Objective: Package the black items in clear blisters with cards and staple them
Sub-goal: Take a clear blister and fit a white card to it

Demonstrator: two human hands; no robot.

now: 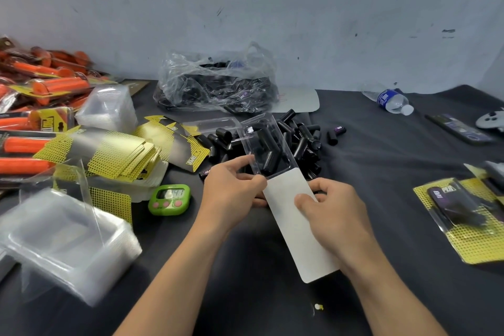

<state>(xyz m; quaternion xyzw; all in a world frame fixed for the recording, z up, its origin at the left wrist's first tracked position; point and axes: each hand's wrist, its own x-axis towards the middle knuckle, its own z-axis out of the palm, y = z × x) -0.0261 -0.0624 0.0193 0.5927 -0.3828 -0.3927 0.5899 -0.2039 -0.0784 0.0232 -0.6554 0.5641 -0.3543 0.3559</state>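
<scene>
My left hand (234, 188) grips the near left edge of a clear blister (266, 144) that holds a black item. My right hand (331, 213) pinches a card (297, 224), white side up, whose far end sits at the blister's near edge. Behind them lies a pile of loose black items (302, 139). A fan of yellow dotted cards (109, 155) lies to the left. Stacks of empty clear blisters stand at the left (109, 109) and the near left (65, 243). A finished yellow pack (463, 215) lies at the right.
A plastic bag of more black items (215, 84) sits at the back by the wall. Orange packed goods (41, 95) pile at the far left. A green timer (169, 199) lies left of my hands. A water bottle (390, 99) lies at the back right.
</scene>
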